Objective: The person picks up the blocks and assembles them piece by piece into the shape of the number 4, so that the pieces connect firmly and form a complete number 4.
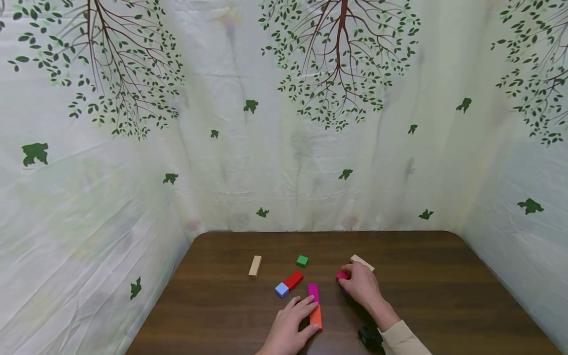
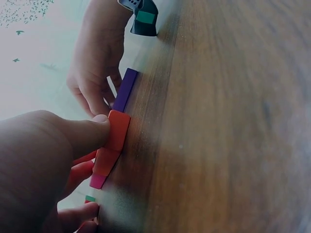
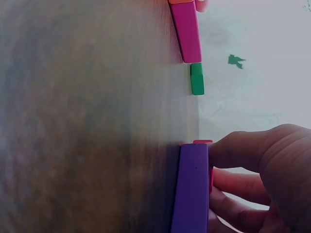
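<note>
My left hand [image 1: 288, 325] holds the orange block [image 1: 315, 318], thumb at its near end and fingertips by the magenta block [image 1: 313, 292] lined up against its far end. In the left wrist view the thumb presses on the orange block [image 2: 118, 128]. My right hand [image 1: 361, 285] pinches a pinkish-red block [image 1: 341, 275] between thumb and fingers. A purple block [image 3: 192, 189] lies right by that thumb in the right wrist view, covering most of the pinkish-red one. From the head view the right hand mostly hides the purple block.
Left of the magenta block, a red block [image 1: 293, 280] and a light blue block [image 1: 281, 289] lie end to end. Farther back are a green block [image 1: 302, 261] and two plain wooden blocks [image 1: 255, 266]. A black device [image 1: 370, 338] is near the right wrist. A printed curtain [image 1: 301, 187] stands behind the table.
</note>
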A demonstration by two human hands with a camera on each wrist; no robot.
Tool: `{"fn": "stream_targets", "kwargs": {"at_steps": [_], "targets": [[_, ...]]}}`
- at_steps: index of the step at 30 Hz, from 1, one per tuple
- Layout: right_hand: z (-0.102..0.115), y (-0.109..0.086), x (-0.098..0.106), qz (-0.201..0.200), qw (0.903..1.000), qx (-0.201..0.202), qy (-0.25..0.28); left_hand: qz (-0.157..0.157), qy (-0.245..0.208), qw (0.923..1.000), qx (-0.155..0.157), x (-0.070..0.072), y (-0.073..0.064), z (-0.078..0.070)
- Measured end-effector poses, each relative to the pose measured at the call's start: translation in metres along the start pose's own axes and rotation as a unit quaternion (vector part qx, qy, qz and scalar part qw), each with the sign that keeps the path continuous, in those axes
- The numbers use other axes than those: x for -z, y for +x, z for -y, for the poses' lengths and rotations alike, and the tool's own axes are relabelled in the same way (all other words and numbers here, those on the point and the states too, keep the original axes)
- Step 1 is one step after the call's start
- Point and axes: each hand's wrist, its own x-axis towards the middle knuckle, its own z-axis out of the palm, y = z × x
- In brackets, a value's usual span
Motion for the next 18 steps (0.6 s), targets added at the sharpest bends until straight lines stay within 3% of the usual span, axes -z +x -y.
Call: {"fn": "stream_targets", "kwargs": {"at_steps": [18], "targets": [[0.011, -0.003, 0.001, -0.013, 0.9996, 0.025, 0.002, 0.015, 0.016, 0.9997, 0.005, 0.002, 0.000, -0.002]]}}
